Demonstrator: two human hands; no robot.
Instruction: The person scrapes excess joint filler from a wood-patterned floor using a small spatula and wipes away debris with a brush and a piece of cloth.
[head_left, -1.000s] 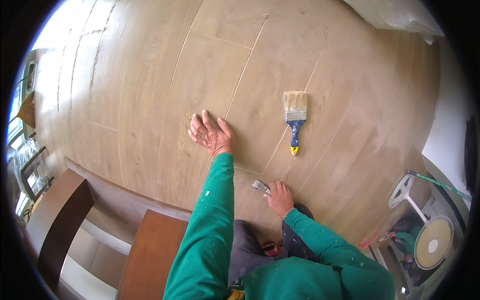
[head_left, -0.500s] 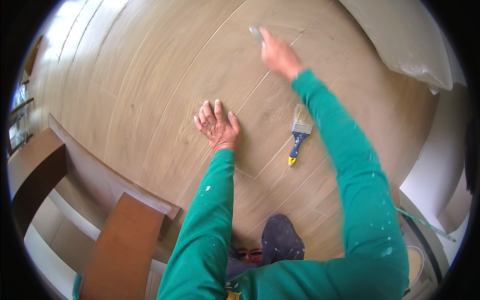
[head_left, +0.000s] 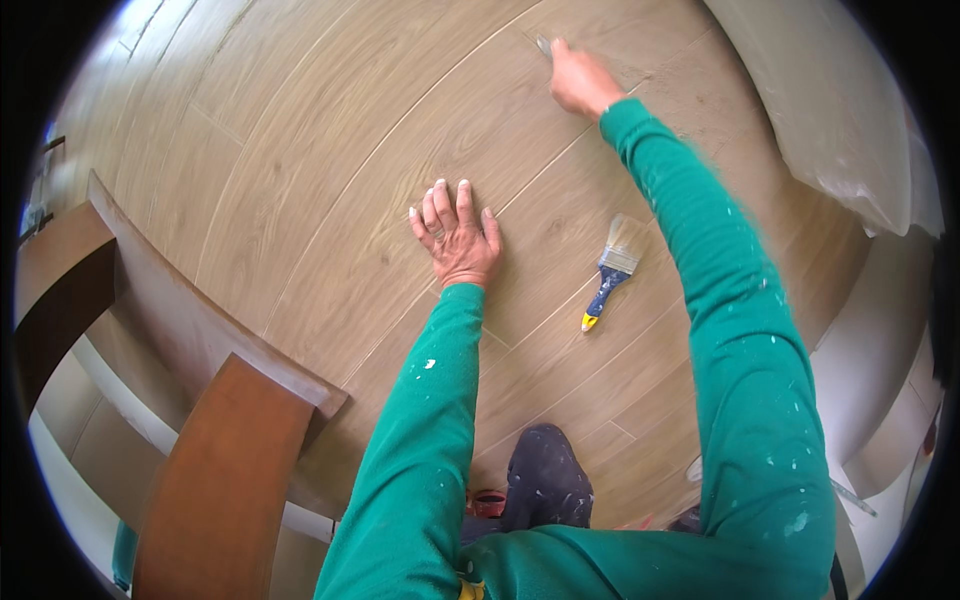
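Note:
My left hand (head_left: pixel 456 235) lies flat on the wood-look floor tiles (head_left: pixel 330 150), fingers spread, holding nothing. My right hand (head_left: pixel 580 80) reaches far forward and grips a small metal tool (head_left: pixel 545 46) whose tip touches a joint between tiles. A paintbrush (head_left: pixel 610 270) with pale bristles and a blue and yellow handle lies on the floor between my two arms, touching neither hand. Both sleeves are green and speckled with white paint. My dark-trousered knee (head_left: pixel 545 480) rests on the floor below.
Dark brown wooden furniture (head_left: pixel 220 480) and a long brown edge (head_left: pixel 180 310) stand at the left. A white sheet-covered object (head_left: pixel 830 120) sits at the upper right. White surfaces (head_left: pixel 880 380) lie at the right edge.
My right hand rose from beside my knee and stretched far forward with the metal tool to the tile joint. My left hand stayed flat. The view shifted forward over the floor.

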